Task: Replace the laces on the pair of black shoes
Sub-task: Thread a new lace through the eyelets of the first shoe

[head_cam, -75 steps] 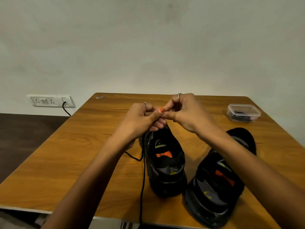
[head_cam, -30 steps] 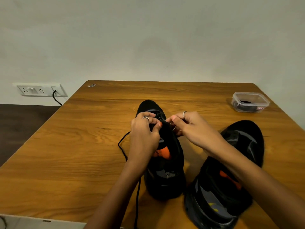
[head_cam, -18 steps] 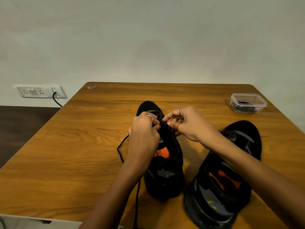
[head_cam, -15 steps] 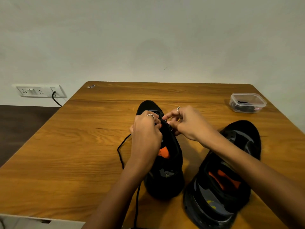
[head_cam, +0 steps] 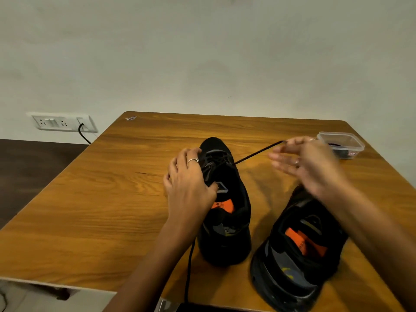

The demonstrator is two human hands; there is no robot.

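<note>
Two black shoes with orange tongue tags stand on the wooden table (head_cam: 112,199). The left shoe (head_cam: 227,212) points away from me, and my left hand (head_cam: 191,183) grips its left side near the eyelets. A black lace (head_cam: 256,153) runs taut from its eyelets up to the right, pinched at its tip by my right hand (head_cam: 308,163), whose other fingers are spread and blurred. The lace's other end (head_cam: 189,273) hangs over the near table edge. The right shoe (head_cam: 297,251) lies beside it, partly under my right forearm.
A small clear plastic box (head_cam: 342,144) with something dark inside sits at the table's far right. A wall socket strip (head_cam: 63,122) with a black cable is on the wall at left. Bare tabletop spreads to the left of the shoes.
My right hand has pulled away from the shoe to the right, drawing the lace out taut. My left hand has stayed on the shoe's left side.
</note>
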